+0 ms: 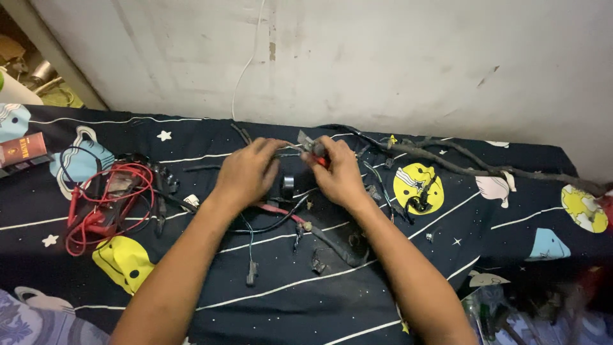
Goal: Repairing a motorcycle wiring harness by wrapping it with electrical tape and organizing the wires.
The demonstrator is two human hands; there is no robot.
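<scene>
Your left hand [246,171] lies palm down on the dark patterned cloth [357,300], its fingers curled around a thin dark wire [288,152] that runs across to your other hand. Your right hand [337,171] is closed in a pinch on a small tool with a red handle [321,160], its tip meeting the wire just past your left fingertips; what kind of tool it is cannot be told from here. Between your two hands, slightly toward you, a roll of black tape [288,183] stands on the cloth. Under your wrists a pink wire [276,210] and several black leads run toward you, ending in small connectors [252,273]. Well to the left of your left hand sits a coil of red test leads [105,207] over a dark meter. To the right of your right hand, a thick black wiring harness [460,165] stretches along the cloth near the wall, crossing a yellow printed patch. A thin white cable [246,64] hangs down the wall beyond your left hand.
</scene>
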